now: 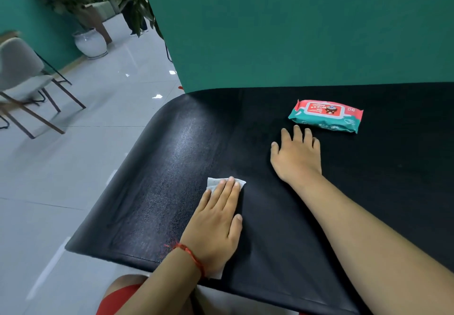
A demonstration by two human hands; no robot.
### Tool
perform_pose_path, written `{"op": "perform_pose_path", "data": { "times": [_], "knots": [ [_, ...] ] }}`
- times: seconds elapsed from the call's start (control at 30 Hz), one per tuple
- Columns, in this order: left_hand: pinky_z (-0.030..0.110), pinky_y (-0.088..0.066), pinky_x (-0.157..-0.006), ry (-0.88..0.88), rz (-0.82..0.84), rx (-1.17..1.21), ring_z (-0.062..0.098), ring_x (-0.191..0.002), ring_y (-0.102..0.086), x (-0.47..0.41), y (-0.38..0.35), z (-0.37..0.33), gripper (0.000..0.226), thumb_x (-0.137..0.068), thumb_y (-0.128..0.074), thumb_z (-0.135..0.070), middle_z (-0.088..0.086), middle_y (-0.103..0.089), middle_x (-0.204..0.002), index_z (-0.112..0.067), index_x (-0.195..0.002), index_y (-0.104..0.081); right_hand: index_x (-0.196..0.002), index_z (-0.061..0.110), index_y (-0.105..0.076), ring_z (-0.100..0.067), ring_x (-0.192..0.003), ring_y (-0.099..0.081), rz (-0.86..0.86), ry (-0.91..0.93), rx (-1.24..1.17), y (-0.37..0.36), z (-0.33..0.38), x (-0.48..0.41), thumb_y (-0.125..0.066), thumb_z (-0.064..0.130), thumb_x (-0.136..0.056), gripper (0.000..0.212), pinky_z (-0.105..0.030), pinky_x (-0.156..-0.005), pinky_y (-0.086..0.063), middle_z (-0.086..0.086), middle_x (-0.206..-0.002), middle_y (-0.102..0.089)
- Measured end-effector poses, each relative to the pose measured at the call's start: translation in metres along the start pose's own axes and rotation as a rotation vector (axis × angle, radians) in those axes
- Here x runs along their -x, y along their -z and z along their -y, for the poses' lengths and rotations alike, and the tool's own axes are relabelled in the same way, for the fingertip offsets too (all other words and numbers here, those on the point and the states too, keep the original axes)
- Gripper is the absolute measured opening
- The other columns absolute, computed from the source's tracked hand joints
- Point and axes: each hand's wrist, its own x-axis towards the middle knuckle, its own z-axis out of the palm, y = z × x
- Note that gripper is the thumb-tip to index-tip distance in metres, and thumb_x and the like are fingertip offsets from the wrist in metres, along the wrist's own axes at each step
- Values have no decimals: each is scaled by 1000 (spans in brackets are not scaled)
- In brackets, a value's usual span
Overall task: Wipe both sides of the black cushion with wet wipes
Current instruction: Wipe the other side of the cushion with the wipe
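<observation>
Presently the left hand (216,218) presses a wipe (213,183) onto the cushion (152,191) at 6 o'clock, fingers straight and together. The right hand (296,157) lies flat on the cushion, fingers spread. The pack (325,116) sits at its 1 o'clock, just apart.

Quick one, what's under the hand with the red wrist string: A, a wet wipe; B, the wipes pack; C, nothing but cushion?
A: the left hand lies flat on a white wet wipe on the black cushion, with the wipes pack lying farther off by the right hand.
</observation>
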Motion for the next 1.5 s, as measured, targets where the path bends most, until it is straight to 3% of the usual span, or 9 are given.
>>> {"op": "perform_pose_path", "data": {
  "times": [0.23,0.5,0.77,1.0,1.3,1.5],
  "knots": [
    [34,8,-130,9,-12,4,1,-156,22,-41,1,4,72,-102,-7,-50,-10,11,-174,-23,-168,1,-166,23,-28,-36,-161,-10,-1,20,-36,2,-5,-6,-29,50,-109,64,-53,-128,-14,-10,-175,-18],
    [26,16,-126,13,-11,10,-1,-155,23,-85,2,10,73,-100,-8,-49,-11,10,-174,-26,-168,2,-158,29,-42,-31,-146,-33,-23,59,-14,15,-17,-14,-33,49,-108,55,-49,-116,-31,-3,-166,-36],
    [26,15,-126,22,9,15,1,-157,17,-126,2,20,69,-104,-14,-47,-14,9,-174,-29,-168,2,-162,28,-35,-32,-154,-21,0,67,-43,13,-14,-11,-34,49,-108,58,-50,-121,-22,-6,-170,-28],
    [33,7,-129,38,17,33,6,-160,9,-172,-2,29,73,-100,-12,-49,-8,2,-176,-24,-169,-4,-165,28,-30,-31,-163,-3,25,70,-128,5,-16,-14,-35,49,-108,61,-53,-131,-4,-8,-175,-17],
    [42,0,-131,37,25,50,10,-161,5,-231,-1,41,70,-104,-17,-44,-4,0,-176,-21,-169,-7,-167,28,-22,-29,-163,3,33,93,-93,4,-14,-18,-30,49,-109,63,-55,-131,-2,-7,-177,-10],
    [40,1,-131,52,19,39,10,-161,5,-269,2,46,63,-111,-24,-38,-4,1,-176,-21,-169,-7,-168,29,-18,-31,-163,6,57,103,-82,6,-14,-19,-28,50,-109,64,-56,-131,0,-8,-177,-6]
  ]
}}
